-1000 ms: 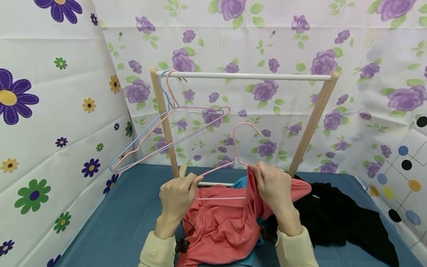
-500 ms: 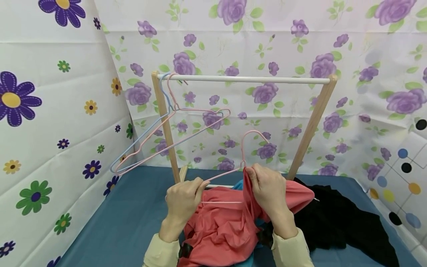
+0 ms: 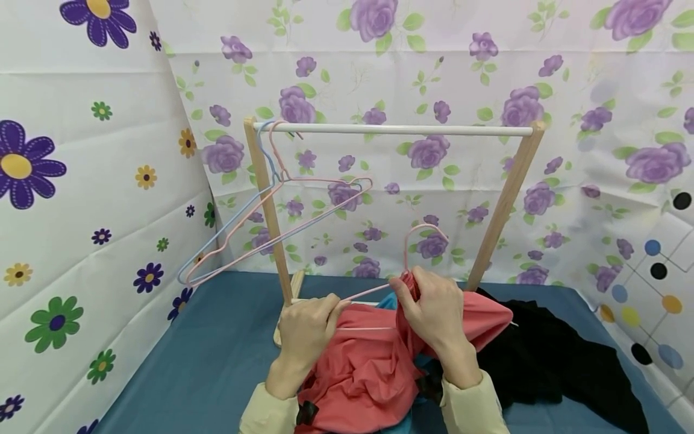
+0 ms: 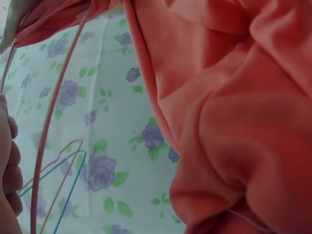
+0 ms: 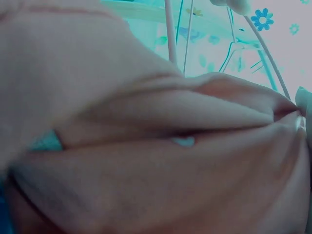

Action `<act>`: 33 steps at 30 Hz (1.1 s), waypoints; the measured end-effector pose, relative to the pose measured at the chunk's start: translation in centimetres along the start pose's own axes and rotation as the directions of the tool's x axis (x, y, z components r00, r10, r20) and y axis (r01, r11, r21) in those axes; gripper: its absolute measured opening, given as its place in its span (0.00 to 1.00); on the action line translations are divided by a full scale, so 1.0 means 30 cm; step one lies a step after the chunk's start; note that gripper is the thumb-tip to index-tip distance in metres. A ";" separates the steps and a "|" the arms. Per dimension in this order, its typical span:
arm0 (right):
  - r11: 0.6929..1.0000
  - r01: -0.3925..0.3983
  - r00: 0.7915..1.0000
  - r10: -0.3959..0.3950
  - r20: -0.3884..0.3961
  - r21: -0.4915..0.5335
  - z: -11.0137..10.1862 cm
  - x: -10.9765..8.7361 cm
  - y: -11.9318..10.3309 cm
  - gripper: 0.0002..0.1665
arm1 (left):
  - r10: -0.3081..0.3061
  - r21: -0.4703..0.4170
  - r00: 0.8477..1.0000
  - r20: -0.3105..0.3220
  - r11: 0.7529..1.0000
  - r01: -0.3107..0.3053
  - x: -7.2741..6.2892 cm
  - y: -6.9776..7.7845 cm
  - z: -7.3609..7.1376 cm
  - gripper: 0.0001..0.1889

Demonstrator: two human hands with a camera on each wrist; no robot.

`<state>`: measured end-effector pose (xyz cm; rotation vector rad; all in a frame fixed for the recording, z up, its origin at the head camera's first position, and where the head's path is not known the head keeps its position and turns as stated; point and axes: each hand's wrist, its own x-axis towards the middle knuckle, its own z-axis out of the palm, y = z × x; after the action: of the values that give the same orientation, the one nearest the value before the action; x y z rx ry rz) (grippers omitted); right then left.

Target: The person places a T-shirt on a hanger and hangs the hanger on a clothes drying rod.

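In the head view, a pink clothes hanger [image 3: 406, 250] is held up over the bed-like blue surface, its hook pointing up and right. My left hand [image 3: 308, 330] grips the hanger's left end. My right hand [image 3: 435, 312] pinches bunched cloth of a coral garment [image 3: 360, 377] around the hanger just below the hook. The hanger's right part is hidden inside the garment, which stretches out to a point right of that hand. Bare hanger wire [image 4: 51, 117] crosses the left wrist view, beside hanging coral cloth [image 4: 234, 102]. Garment folds [image 5: 146, 190] fill most of the right wrist view.
Behind the hands stands a rack with a white rail [image 3: 390, 129] and wooden posts [image 3: 504, 211]. A blue hanger [image 3: 217, 232] and another pink hanger [image 3: 331, 179] hang at its left end. Black clothing [image 3: 558, 355] lies right; blue cloth [image 3: 387, 301] shows beneath the coral garment.
The left hand has moved right and slightly down. The hanger has slid right and lower, its hook shifting right, and the cloth now bunches at the hook's base under the right hand.
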<state>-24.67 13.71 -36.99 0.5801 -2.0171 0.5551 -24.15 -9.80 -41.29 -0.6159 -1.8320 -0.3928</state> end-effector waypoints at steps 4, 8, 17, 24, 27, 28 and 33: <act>1.000 -0.018 1.000 0.018 -0.019 0.006 -0.002 -0.004 -0.005 0.32 | -0.004 -0.018 0.999 0.034 1.000 0.005 -0.002 0.009 0.000 0.22; 0.999 -0.037 0.999 0.038 -0.021 0.025 -0.010 -0.004 -0.006 0.29 | -0.014 -0.052 0.998 0.054 0.998 0.017 0.006 0.022 -0.008 0.19; 0.994 -0.100 0.993 0.098 0.062 0.038 -0.048 0.001 -0.011 0.27 | 0.194 -0.170 0.976 -0.099 0.963 -0.209 0.057 0.088 -0.032 0.09; 0.991 -0.123 0.990 0.119 0.076 0.047 -0.055 0.000 -0.021 0.27 | 0.364 -0.395 0.905 0.219 0.881 -0.259 0.030 0.175 -0.019 0.06; 0.992 -0.113 0.991 0.108 0.079 0.056 -0.052 0.000 -0.025 0.27 | 0.366 -0.430 0.835 0.411 0.886 -0.177 0.006 0.201 -0.003 0.08; 0.992 -0.111 0.991 0.106 0.081 0.059 -0.050 0.000 -0.026 0.27 | 0.362 -0.429 0.811 0.459 0.890 -0.155 -0.001 0.208 0.003 0.09; 0.991 -0.118 0.990 0.112 0.088 0.065 -0.048 -0.001 -0.028 0.26 | 0.359 -0.423 0.731 0.581 0.900 -0.105 -0.030 0.234 0.031 0.11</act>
<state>-23.20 13.91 -36.22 0.5387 -2.1276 0.6829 -20.53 -3.82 -42.68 -1.3759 -2.3153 -0.3734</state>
